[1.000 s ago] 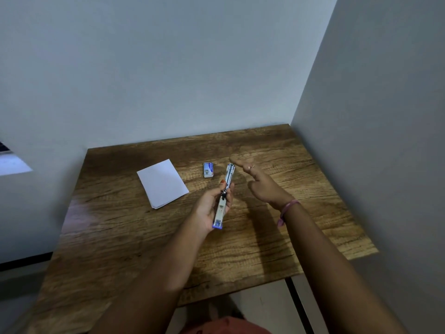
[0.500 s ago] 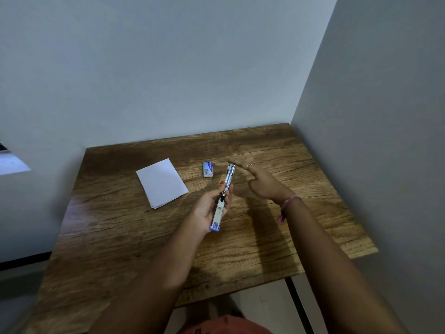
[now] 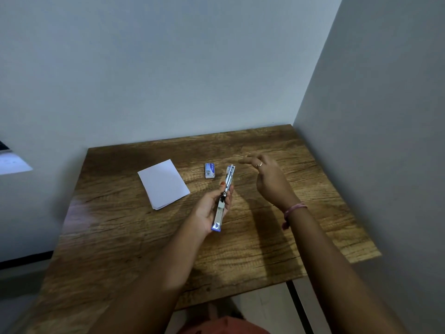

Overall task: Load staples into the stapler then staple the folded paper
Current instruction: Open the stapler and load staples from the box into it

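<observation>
My left hand (image 3: 209, 209) grips a slim silver stapler (image 3: 224, 198) with a blue end, swung fully open into one long line above the table's middle. The stapler's far tip points toward the small blue-and-white staple box (image 3: 209, 170), which lies on the wood just beyond it. My right hand (image 3: 267, 180) hovers to the right of the stapler's far end, fingers spread and holding nothing, a ring on one finger. The folded white paper (image 3: 163, 183) lies flat to the left of the stapler, apart from both hands.
The wooden table (image 3: 277, 237) sits in a corner, with a wall behind and another close on the right. Its near edge runs below my forearms. A pale object (image 3: 12, 162) shows at the far left edge, off the table.
My right hand has drawn a little to the right, away from the stapler's far tip. My left hand and the open stapler have barely shifted.
</observation>
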### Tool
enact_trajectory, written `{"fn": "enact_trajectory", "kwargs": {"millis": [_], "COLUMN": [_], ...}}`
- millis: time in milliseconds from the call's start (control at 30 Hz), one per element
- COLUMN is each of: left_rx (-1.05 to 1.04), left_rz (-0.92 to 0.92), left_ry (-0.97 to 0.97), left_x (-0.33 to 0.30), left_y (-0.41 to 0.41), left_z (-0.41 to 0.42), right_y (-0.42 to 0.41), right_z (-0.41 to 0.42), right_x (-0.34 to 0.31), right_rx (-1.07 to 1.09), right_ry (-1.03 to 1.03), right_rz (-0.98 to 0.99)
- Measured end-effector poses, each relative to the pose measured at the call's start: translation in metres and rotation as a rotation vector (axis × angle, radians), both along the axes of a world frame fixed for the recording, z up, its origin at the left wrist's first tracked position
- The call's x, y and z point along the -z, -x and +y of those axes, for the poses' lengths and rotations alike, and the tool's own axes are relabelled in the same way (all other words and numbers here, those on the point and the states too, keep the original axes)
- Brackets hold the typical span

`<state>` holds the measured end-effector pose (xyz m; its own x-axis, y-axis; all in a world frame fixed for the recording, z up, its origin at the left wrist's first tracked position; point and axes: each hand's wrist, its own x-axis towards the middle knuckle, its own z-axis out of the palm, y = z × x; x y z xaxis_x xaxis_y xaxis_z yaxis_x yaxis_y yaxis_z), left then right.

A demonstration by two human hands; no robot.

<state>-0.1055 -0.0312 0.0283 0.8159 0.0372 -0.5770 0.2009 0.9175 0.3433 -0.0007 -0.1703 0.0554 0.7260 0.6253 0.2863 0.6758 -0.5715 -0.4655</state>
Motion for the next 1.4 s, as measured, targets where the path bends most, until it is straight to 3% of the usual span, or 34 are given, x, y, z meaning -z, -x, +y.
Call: {"fn": "enact_trajectory", "kwargs": {"millis": [200, 433, 767, 1067, 1400], "left_rx": [0.002, 0.013, 0.029, 0.02, 0.042], "left_rz": [0.005, 0.019, 0.055, 0.037, 0.06], "left_ry": [-0.046, -0.106, -0.193, -0.122, -0.181], "left_x": [0.0, 0.001, 0.01, 0.011, 0.009], "left_y": [0.0, 0.0, 0.002, 0.0, 0.003], "left_z": [-0.001, 0.002, 0.009, 0.009, 0.004], "right_y": [0.004, 0.001, -0.004, 0.001, 0.006], "right_z": [0.001, 0.004, 0.004, -0.008, -0.002], "right_x": [-0.006, -0.011, -0.009, 0.001, 0.002], "right_rx": [-0.029, -0.036, -0.135, -0.087, -0.125], "right_ry": [0.286, 0.432, 0.458, 0.273, 0.309], "right_rz": [-0.257, -0.431, -0.303, -0.151, -0.26]}}
